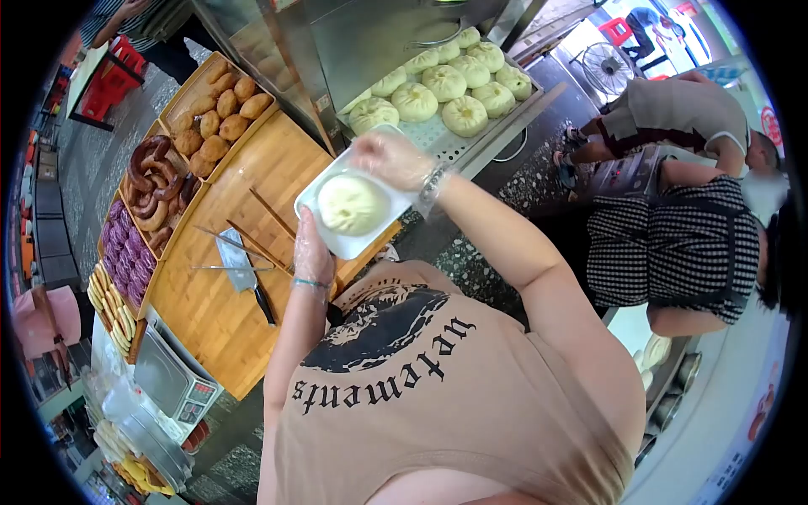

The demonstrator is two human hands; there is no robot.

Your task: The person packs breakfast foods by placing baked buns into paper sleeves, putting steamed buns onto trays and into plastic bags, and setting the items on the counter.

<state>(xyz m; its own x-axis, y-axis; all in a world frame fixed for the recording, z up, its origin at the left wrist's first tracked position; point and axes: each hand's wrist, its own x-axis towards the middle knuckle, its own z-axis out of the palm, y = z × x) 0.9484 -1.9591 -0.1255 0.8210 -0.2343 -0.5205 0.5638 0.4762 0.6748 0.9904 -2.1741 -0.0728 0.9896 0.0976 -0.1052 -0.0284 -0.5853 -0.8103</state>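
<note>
My left hand (pixel 312 251), in a clear plastic glove, grips the near left edge of a white tray (pixel 348 243). One pale steamed bun (pixel 352 204) with a pleated top sits in the tray. Over the tray's far end is my right hand (pixel 392 160), also gloved, its fingers curled together and a little blurred. Whatever those fingers may hold is hidden. Just beyond, several large steamed buns (pixel 443 82) rest on a perforated metal steamer tray (pixel 446 150).
A cleaver (pixel 237 258) and tongs (pixel 252 244) lie on a wooden board (pixel 198 305). Left of it stand fried buns (pixel 225 118), brown sausage-like rings (pixel 153 172) and purple rolls (pixel 128 252). A scale (pixel 172 370) is at lower left. Two people (pixel 673 252) bend over at right.
</note>
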